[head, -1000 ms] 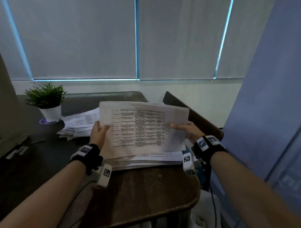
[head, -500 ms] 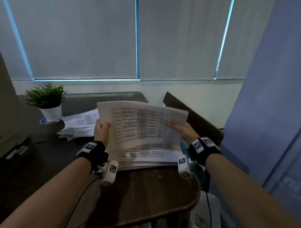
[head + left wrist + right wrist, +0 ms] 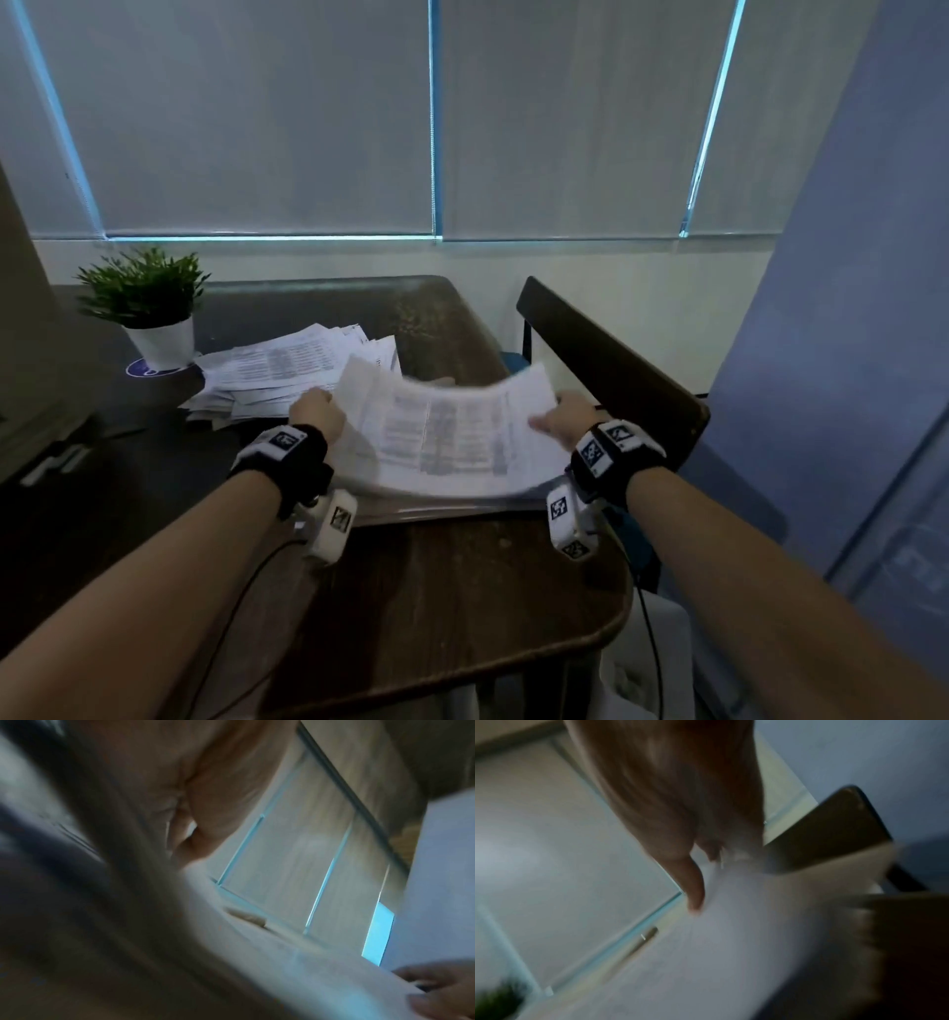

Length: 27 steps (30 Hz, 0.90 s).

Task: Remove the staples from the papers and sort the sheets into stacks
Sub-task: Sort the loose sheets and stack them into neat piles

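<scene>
The person holds a printed sheet [image 3: 452, 437] by its two short edges just above the near stack of papers [image 3: 436, 506] on the wooden surface [image 3: 462, 591]; the left hand [image 3: 316, 413] takes the left edge and the right hand [image 3: 562, 419] the right edge, each grip narrow, thumb on top and fingers apparently beneath, though motion blur hides the fingertips. The sheet sags in the middle and its far corners lift, so it looks light, limp and easily creased or torn. It would seem best held at opposite edges with light, even tension. No staple can be made out. A second, looser pile of sheets [image 3: 287, 370] lies farther back beside a potted plant [image 3: 146, 308]. Loose sheets may slide off one another if nudged.
</scene>
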Tool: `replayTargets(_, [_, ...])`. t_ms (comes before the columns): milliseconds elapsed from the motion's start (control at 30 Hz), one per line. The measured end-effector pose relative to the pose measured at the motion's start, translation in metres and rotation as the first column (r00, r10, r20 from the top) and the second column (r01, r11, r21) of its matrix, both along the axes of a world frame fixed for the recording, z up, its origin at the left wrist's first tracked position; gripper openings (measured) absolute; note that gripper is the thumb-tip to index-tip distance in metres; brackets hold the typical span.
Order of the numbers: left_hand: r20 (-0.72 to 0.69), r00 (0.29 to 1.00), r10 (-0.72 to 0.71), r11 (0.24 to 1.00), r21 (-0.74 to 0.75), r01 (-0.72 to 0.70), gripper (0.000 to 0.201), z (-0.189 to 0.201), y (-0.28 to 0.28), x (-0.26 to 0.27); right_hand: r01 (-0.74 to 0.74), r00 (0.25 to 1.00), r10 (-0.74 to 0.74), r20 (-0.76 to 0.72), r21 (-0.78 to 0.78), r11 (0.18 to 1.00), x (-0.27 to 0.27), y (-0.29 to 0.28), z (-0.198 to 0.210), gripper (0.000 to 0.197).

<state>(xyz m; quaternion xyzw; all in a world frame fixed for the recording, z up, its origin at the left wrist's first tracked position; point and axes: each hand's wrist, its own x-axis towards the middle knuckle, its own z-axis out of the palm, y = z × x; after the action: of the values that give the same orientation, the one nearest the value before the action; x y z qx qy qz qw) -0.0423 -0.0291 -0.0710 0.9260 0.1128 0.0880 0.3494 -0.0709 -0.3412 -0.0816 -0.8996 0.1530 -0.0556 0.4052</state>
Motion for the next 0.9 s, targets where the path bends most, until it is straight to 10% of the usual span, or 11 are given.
replayTargets(67, [-0.212,0.977,-0.007,0.989,0.145,0.039,0.040,-0.019,0.007,-0.002,-0.067,0.973,0.009,-0.231,-0.248,0.966,-0.006,0.006,-0.013,0.052])
replayTargets(267, [-0.377,0.923,-0.070,0.995,-0.095,0.037,0.059,-0.031,0.012,0.000,-0.134,0.917,0.032,-0.398,-0.231,0.964,-0.008,0.004,-0.019,0.063])
replayTargets(667, [-0.324,0.944,-0.060,0.940,-0.338,-0.056,0.051,-0.028,0.011,0.004,0.090,0.973,-0.081,-0.215,0.031,0.995,-0.004,-0.001,-0.040,0.074])
replayTargets(900, [-0.390,0.916,-0.092,0.940,-0.337,-0.049,0.055,-0.038,0.017,-0.002,0.146,0.985,-0.141,-0.100,0.048,0.988,-0.014,-0.018,-0.025,0.039])
